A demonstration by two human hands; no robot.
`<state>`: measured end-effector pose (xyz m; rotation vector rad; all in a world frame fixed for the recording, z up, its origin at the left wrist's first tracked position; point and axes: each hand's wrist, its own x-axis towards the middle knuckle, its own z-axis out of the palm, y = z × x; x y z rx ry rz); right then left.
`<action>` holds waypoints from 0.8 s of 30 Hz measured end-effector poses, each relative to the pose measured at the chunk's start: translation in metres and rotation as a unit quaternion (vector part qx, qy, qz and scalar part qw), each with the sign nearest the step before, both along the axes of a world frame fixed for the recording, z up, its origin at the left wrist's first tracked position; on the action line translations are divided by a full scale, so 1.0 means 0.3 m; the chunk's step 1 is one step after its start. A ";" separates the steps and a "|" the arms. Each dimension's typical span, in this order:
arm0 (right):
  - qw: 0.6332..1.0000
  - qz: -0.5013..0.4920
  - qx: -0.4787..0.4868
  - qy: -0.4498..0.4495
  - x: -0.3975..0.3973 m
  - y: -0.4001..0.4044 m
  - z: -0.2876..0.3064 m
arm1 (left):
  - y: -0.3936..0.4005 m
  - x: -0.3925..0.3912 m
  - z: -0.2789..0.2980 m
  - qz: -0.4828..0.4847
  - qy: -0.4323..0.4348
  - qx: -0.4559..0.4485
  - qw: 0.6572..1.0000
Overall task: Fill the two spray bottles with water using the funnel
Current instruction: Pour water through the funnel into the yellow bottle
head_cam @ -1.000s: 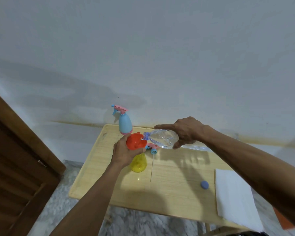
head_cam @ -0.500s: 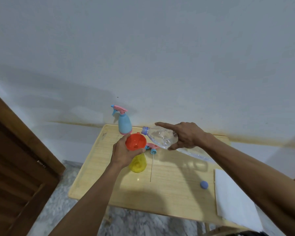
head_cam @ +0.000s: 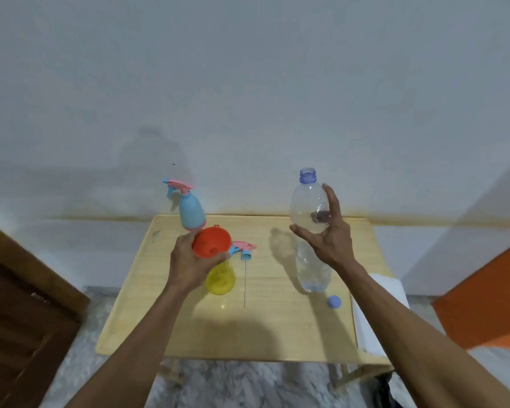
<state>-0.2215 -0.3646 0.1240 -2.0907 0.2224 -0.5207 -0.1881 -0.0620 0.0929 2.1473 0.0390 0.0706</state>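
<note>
Head view: the orange plastic funnel (head_cam: 212,242) sits in the yellow translucent spray bottle (head_cam: 221,280), held by the left hand (head_cam: 189,265). Right of that grip, the right hand (head_cam: 326,234) has tipped the clear plastic water bottle (head_cam: 310,231) upright, loosely clasped; pouring has stopped, so this fill looks finished. Behind stands the capped blue spray bottle (head_cam: 191,213) on the table (head_cam: 277,319).

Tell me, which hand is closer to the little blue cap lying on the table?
The right hand. It holds the clear water bottle upright, and the blue cap lies just beside that bottle's base. The left hand grips the orange funnel far to the cap's left.
</note>
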 end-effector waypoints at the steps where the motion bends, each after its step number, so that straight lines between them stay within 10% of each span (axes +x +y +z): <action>1: 1.000 -0.010 0.005 -0.004 -0.004 0.007 -0.011 | 0.006 0.001 -0.006 0.005 -0.001 -0.003 1.000; 24: 0.988 -0.102 0.102 -0.050 -0.041 0.038 -0.094 | -0.005 -0.025 0.007 0.007 0.020 -0.048 0.999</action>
